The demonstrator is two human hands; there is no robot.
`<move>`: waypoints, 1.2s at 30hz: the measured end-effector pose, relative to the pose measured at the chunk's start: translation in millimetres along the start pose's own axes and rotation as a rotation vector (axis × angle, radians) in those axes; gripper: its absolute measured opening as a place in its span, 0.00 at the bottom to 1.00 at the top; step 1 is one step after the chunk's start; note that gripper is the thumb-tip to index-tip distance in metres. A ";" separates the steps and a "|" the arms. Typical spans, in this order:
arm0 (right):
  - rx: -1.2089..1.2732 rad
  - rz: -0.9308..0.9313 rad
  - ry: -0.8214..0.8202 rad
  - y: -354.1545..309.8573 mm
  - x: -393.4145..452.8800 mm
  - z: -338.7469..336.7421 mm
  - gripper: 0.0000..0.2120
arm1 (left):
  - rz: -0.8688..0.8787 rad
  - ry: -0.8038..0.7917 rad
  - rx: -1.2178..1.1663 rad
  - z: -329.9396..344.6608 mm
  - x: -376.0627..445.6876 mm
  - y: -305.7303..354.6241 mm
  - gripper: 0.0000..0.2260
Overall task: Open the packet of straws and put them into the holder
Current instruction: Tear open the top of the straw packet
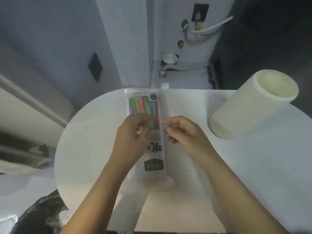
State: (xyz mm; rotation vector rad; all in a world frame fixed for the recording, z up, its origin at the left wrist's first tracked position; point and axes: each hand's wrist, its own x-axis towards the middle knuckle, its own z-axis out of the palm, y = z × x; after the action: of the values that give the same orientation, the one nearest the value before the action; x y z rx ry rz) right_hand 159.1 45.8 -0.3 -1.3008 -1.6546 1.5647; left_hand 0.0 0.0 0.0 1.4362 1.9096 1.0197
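Packet [145, 125] sealed, left of holder [253, 105]. Left hand [133, 137] rests on it, grip unclear; right hand [184, 130] loose, just beside. Pinch both sides near the top seal, tear gently.

The packet [145, 132] lies lengthwise at the middle of the table [87, 149]. The holder [253, 105] stands to its right, well apart. Both hands sit over the packet's middle.
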 end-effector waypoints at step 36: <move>-0.281 0.221 -0.118 44.5 -71.9 -1.4 0.14 | 0.183 -0.142 0.449 34.3 -94.4 -33.1 0.26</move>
State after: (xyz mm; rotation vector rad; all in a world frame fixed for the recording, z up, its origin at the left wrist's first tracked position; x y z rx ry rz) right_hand 202.6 -22.4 -25.0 -1.6095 -1.9132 1.6019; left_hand 35.9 -86.7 -48.9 1.9054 2.0105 0.5599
